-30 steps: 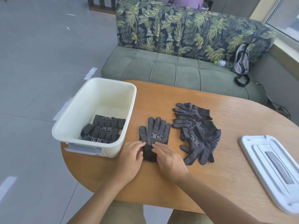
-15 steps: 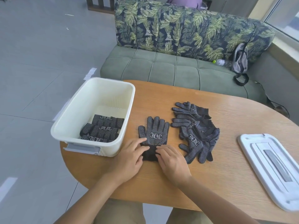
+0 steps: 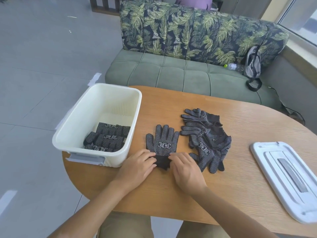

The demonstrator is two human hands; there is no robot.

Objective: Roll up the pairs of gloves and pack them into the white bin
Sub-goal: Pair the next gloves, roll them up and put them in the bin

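Note:
A black dotted glove pair [image 3: 162, 143] lies flat on the wooden table [image 3: 240, 169], fingers pointing away from me. My left hand [image 3: 137, 166] and my right hand [image 3: 187, 169] rest on its plain black cuff, fingertips pinching the cuff's edge from both sides. The white bin [image 3: 96, 124] stands on the table's left end and holds three rolled glove pairs [image 3: 107, 140] at its near end. A loose pile of black gloves [image 3: 206, 137] lies just right of the flat pair.
The bin's white lid [image 3: 289, 177] lies at the table's right edge. Behind the table stands a green sofa [image 3: 180, 73] with a leaf-patterned back, a water bottle [image 3: 232, 66] and a grey bag [image 3: 253, 62] on it. Grey tiled floor lies to the left.
Both hands slid slightly toward me along the glove and now pinch the cuff, which bunches up a little. The gloves, bin and lid stayed where they were.

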